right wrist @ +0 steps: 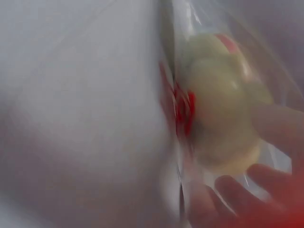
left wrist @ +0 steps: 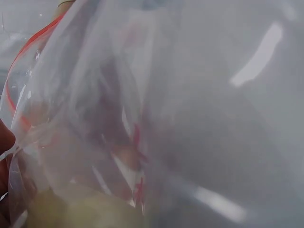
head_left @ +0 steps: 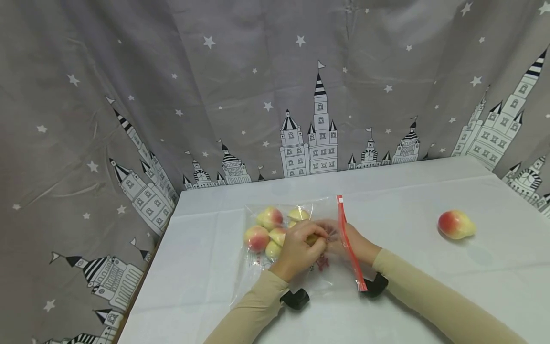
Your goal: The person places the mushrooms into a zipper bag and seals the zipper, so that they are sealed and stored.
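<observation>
A clear zip bag (head_left: 258, 286) with a red zip strip (head_left: 350, 243) lies on the table, several yellow-and-red peaches (head_left: 257, 239) gathered in its far left part. My left hand (head_left: 298, 248) pinches the bag's plastic from outside, near its middle. Past the red strip, my right hand (head_left: 333, 234) reaches inside the bag. In the right wrist view its fingers (right wrist: 232, 190) are spread apart beside pale yellow peaches (right wrist: 223, 104), blurred behind the plastic. Folds of the bag (left wrist: 109, 95) fill most of the left wrist view, with the left fingertips (left wrist: 5, 137) at its edge.
One more yellow-and-red peach (head_left: 456, 224) lies alone on the white-covered table (head_left: 412, 210) to the right. Black wrist cameras (head_left: 295, 299) hang under both forearms. A grey curtain (head_left: 240, 71) with castles and stars stands along the table's back and left side.
</observation>
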### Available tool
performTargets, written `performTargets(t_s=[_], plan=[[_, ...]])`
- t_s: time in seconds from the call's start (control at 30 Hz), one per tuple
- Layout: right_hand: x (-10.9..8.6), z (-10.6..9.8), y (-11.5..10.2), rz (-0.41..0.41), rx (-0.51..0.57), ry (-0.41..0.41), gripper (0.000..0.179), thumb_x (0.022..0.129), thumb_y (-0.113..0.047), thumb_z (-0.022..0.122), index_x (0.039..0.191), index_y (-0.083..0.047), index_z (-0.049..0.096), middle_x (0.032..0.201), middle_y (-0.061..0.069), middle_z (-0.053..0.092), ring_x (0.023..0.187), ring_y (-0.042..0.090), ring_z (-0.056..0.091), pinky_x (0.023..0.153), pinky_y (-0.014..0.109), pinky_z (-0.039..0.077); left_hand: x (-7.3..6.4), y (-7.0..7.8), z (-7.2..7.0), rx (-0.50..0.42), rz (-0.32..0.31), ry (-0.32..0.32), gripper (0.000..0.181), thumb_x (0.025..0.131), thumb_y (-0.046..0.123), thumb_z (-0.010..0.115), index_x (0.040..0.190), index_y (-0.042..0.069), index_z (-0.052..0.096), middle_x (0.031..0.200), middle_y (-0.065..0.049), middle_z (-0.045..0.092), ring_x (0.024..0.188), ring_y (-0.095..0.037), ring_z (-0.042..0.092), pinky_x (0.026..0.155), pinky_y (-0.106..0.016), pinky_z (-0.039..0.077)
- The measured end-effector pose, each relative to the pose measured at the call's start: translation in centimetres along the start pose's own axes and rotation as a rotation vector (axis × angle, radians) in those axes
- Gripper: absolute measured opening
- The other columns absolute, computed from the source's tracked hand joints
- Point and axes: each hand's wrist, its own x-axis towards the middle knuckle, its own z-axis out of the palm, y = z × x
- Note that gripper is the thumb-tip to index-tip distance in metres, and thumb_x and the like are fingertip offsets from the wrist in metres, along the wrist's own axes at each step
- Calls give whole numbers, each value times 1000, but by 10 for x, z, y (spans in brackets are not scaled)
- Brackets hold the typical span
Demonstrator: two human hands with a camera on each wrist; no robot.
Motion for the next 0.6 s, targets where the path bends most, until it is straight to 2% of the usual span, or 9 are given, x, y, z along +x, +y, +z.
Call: performTargets(t_s=[0.2, 0.33, 0.43, 0.6], plan=[[-14, -26, 6, 108, -37, 40, 49, 90, -12, 73, 134, 4, 61, 123, 20, 71, 108, 33, 70, 87, 36, 59, -1, 0, 1, 20, 13, 2, 12, 76, -1, 67, 82, 8, 72, 81, -3, 72, 77, -15, 64, 73, -17, 51], [-30, -51, 8, 136, -75, 70, 47, 92, -11, 71, 135, 3, 60, 129, 22, 68, 112, 36, 69, 91, 47, 59, -1, 0, 1, 32, 2, -3, 12, 76, -1, 67, 83, 8, 72, 82, -3, 73, 78, -15, 65, 74, -18, 53], [-42, -70, 6, 155, -131, 103, 48, 92, -13, 71, 136, 2, 59, 131, 24, 66, 113, 37, 68, 92, 48, 58, -2, 0, 0, 36, -17, -9, 13, 77, -2, 67, 83, 8, 72, 82, -3, 73, 80, -15, 66, 75, -19, 53], [-63, -103, 2, 182, -240, 163, 48, 92, -16, 71, 136, 0, 60, 132, 23, 66, 112, 37, 68, 85, 31, 58, -2, 0, 1, 31, -38, -24, 13, 78, -2, 66, 83, 8, 72, 82, -2, 73, 79, -15, 65, 73, -19, 52]])
